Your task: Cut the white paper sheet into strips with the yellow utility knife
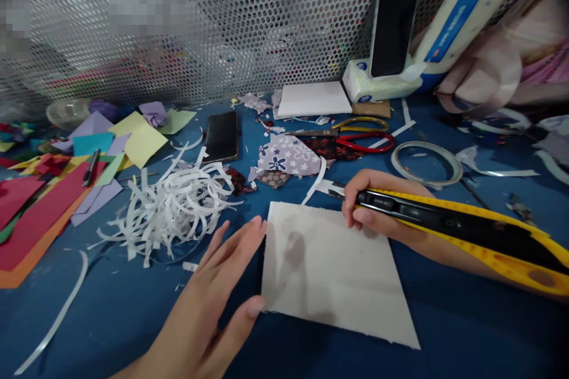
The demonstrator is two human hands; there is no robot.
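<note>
A whitish square board (pixel 329 272) lies on the blue table in front of me. My left hand (pixel 217 296) is open, fingers spread, with its fingertips and thumb at the board's left edge. Over the board's top right part, my right hand (pixel 377 207) is closed round a yellow and black utility knife (pixel 448 222). The knife's blade end points left, just above the board's top edge. Beside the blade is a thin white strip (pixel 315 182). A pile of curled white paper strips (pixel 173 207) sits beyond my left hand.
Behind the board are flowered fabric scraps (pixel 288 154), red and yellow-handled scissors (pixel 364 136) and a tape roll (pixel 427 164). A phone (pixel 222 136) lies behind the strips. Coloured papers (pixel 48 207) cover the left. A perforated metal screen (pixel 249 23) stands behind; another phone (pixel 395 29) leans upright.
</note>
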